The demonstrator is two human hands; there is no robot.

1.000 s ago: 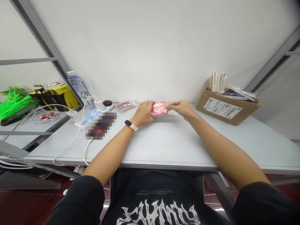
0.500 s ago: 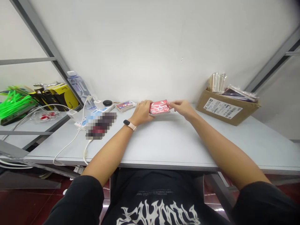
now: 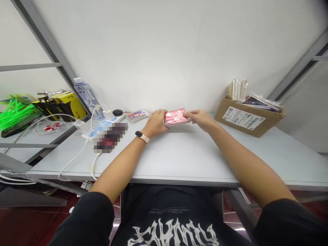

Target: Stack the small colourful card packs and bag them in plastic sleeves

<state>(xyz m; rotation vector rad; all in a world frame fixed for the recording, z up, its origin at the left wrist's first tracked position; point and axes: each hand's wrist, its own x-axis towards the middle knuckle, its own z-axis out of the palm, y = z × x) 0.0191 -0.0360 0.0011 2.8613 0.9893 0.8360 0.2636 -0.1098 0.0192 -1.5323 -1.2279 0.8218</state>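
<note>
Shifted slightly rightward since the frame one second ago: the right end of the red packet [image 3: 175, 117] and the fingertips of the right hand [image 3: 201, 119] on it — with more of the packet's top face now showing. Packet, one: flat, rectangular, shallow in depth; top face red with paler pink and whitish markings, too small and too washed by glare to read; surface glossy; outline edged by a thin dark line; front side paler than the top. Position: toward the back of the table [image 3: 179, 153], near the wall [image 3: 164, 61], between the two hands, its top face tipped toward the viewer; whether its underside touches the tabletop cannot be told. Left hand [image 3: 156, 122]: gripping the packet's left end, fingers along the far side, thumb low at the near side; wristband [image 3: 142, 136], pale strap with dark face, at the wrist. Right hand: thumb and forefinger pinching the packet's right end. Adjacent, left of the left hand: a second packet [image 3: 137, 115], lying flat, blue and red on top. To the right, well apart: a cardboard box [image 3: 243, 119] — brown, white-labelled, filled with clear-wrapped packets.
</note>
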